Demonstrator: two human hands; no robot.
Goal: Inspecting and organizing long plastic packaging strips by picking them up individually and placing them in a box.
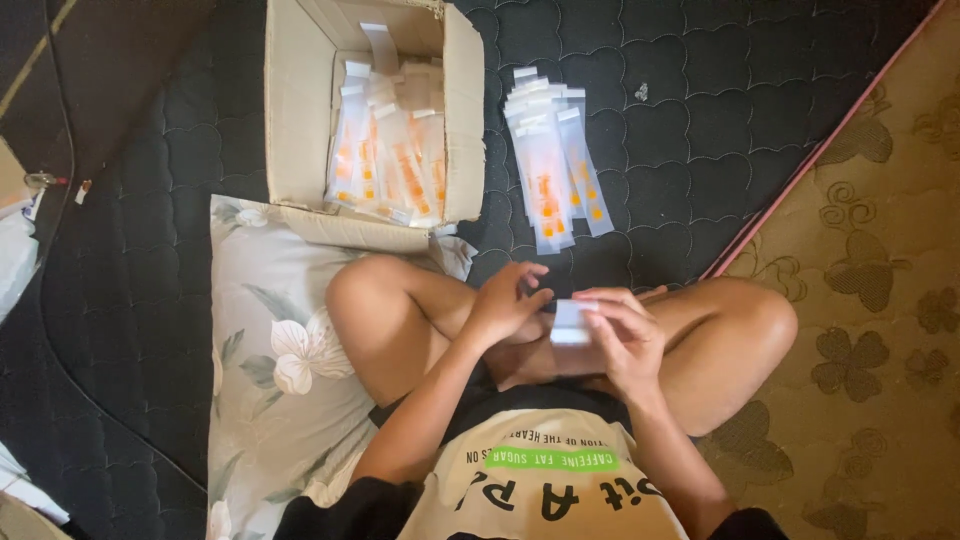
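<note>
Right hand (622, 335) fingers pinch clear packet (571, 322) at top edge; left hand (508, 300) fingertips curled, touching its left side. Cardboard box (300, 110) holds similar packets (390, 150).

Glossy clear plastic sleeve (571, 322) pinched in my right hand (622, 335), left hand (508, 300) on its edge, same shiny plastic packets (553, 170) stacked at 12 o'clock, matt rough cardboard box (300, 110) at 11, quilted dark fabric mat (700, 110), soft floral cloth pillow (270, 330) at 9
</note>
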